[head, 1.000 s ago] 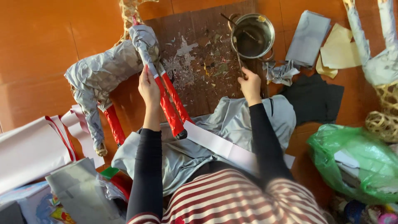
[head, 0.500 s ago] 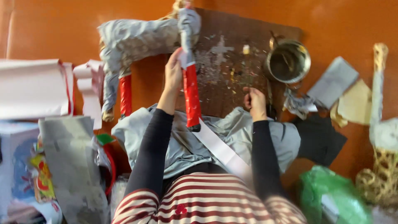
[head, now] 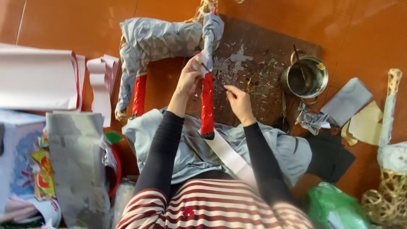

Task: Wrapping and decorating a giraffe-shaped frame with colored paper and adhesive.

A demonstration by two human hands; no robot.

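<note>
A paper-covered animal figure [head: 157, 40] in silver-grey lies on the orange floor, its legs partly wrapped in red foil. My left hand [head: 189, 78] grips the top of one red leg [head: 207, 104], which points down toward my lap. My right hand [head: 238, 103] hovers just right of that leg above the brown board [head: 263, 51], fingers pinched together; whether they hold a scrap of paper is unclear. A white paper strip [head: 229, 154] lies across the grey cloth [head: 190, 148] on my lap.
A metal pot [head: 306, 77] with a stick in it stands on the board's right end, scissors [head: 283, 114] below it. Grey, tan and black sheets [head: 352, 114] lie to the right, with a wicker frame [head: 388, 186] and a green bag [head: 335, 205]. Paper rolls [head: 38, 80] pile up at left.
The view has swung so the figure and board sit more centrally. My right hand has lifted off the board's edge and come toward the red leg. My left hand stays on the leg.
</note>
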